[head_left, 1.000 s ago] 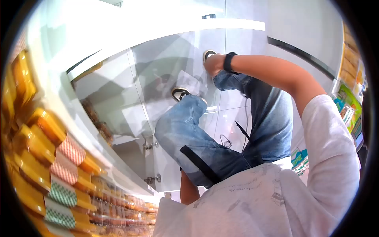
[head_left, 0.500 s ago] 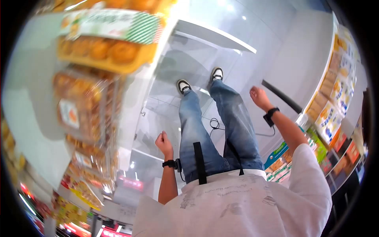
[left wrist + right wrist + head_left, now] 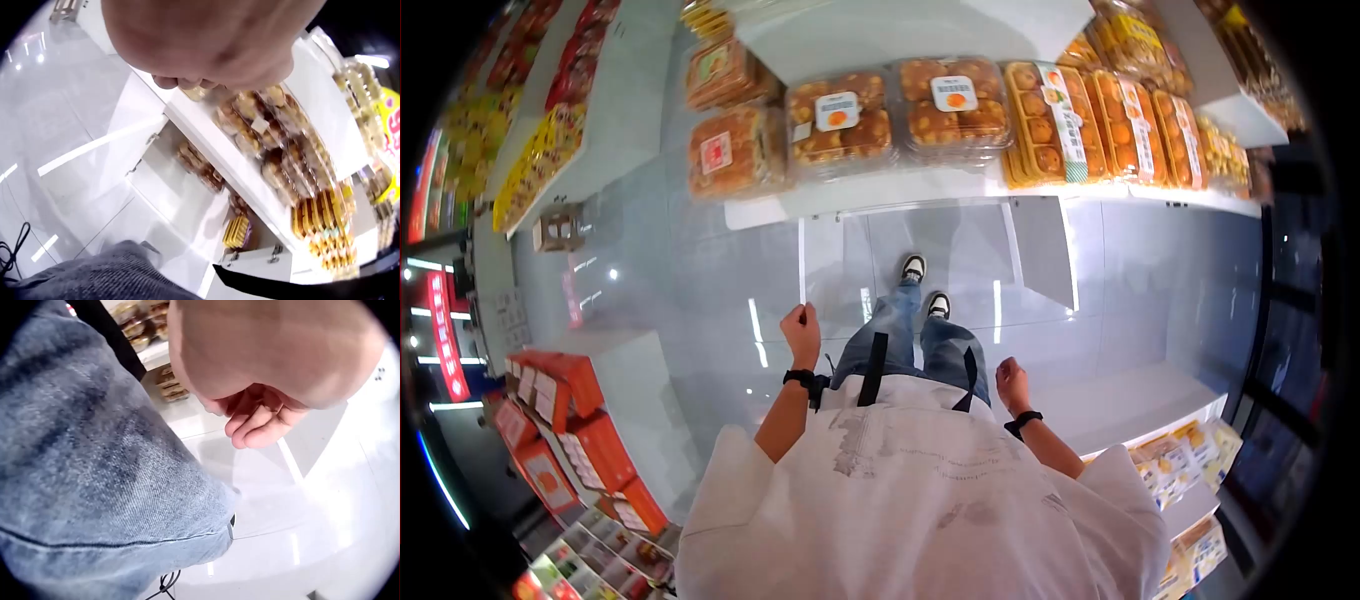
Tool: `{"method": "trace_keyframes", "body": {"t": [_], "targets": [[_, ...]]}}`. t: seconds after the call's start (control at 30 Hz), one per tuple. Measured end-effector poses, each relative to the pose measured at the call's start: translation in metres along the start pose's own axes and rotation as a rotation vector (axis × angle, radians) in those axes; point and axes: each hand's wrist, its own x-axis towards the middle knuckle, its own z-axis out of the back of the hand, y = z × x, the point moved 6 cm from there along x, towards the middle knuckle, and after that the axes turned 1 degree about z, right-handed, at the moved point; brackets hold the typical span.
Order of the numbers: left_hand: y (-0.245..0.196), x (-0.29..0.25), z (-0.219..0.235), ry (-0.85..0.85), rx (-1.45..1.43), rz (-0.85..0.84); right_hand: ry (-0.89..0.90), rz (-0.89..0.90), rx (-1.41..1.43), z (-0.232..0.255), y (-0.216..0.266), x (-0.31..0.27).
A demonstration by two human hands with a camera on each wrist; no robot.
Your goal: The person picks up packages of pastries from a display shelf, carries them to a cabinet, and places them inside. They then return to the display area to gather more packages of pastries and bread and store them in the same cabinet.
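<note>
My left hand hangs beside my body with loosely curled fingers and holds nothing. Lower at the other side, my right hand is also free, its fingers half curled in the right wrist view. In front of me runs a white shelf with clear boxes of bread and yellow trays of round buns. Below it two cabinet doors stand open, a left door and a right door. Inside the cabinet, the left wrist view shows packed bread and a yellow pack.
Orange boxes fill a display at the left. Behind my right side is a rack of white and yellow packs. A small brown stool-like object stands on the grey floor. A black cable lies there too.
I have risen from a crouch and turned, so the shelf now lies straight ahead. The right hand has come back from near the shoe to my side. Both hands stay without a thing.
</note>
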Motion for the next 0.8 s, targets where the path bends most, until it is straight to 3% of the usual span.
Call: {"method": "trace_keyframes", "body": {"t": [0.1, 0.17, 0.3, 0.37, 0.4, 0.43, 0.53, 0.63, 0.73, 0.77, 0.8], "targets": [[0.017, -0.014, 0.054, -0.147, -0.064, 0.064, 0.066, 0.121, -0.085, -0.001, 0.041, 0.016], [0.036, -0.023, 0.086, -0.187, -0.070, 0.132, 0.158, 0.142, -0.152, -0.011, 0.068, 0.025], [0.091, -0.049, 0.146, -0.250, -0.094, 0.173, 0.236, 0.351, -0.266, -0.052, 0.107, 0.036], [0.126, -0.066, 0.177, -0.287, -0.136, 0.227, 0.421, 0.249, -0.274, -0.084, 0.129, 0.035], [0.144, -0.075, 0.192, -0.288, -0.129, 0.253, 0.452, 0.255, -0.268, -0.097, 0.149, 0.032], [0.164, -0.068, 0.209, -0.292, -0.125, 0.255, 0.471, 0.370, -0.318, -0.117, 0.154, 0.033], [0.232, -0.076, 0.253, -0.267, -0.146, 0.316, 0.524, 0.198, -0.300, -0.169, 0.177, 0.027], [0.284, -0.072, 0.300, -0.199, -0.168, 0.383, 0.492, 0.314, -0.458, -0.210, 0.233, 0.001], [0.330, -0.061, 0.349, -0.212, -0.158, 0.358, 0.701, 0.392, -0.466, -0.256, 0.323, -0.038], [0.336, -0.054, 0.362, -0.203, -0.154, 0.334, 0.701, 0.522, -0.444, -0.270, 0.343, -0.043], [0.344, -0.047, 0.371, -0.182, -0.161, 0.327, 0.686, 0.543, -0.469, -0.282, 0.354, -0.044]]}}
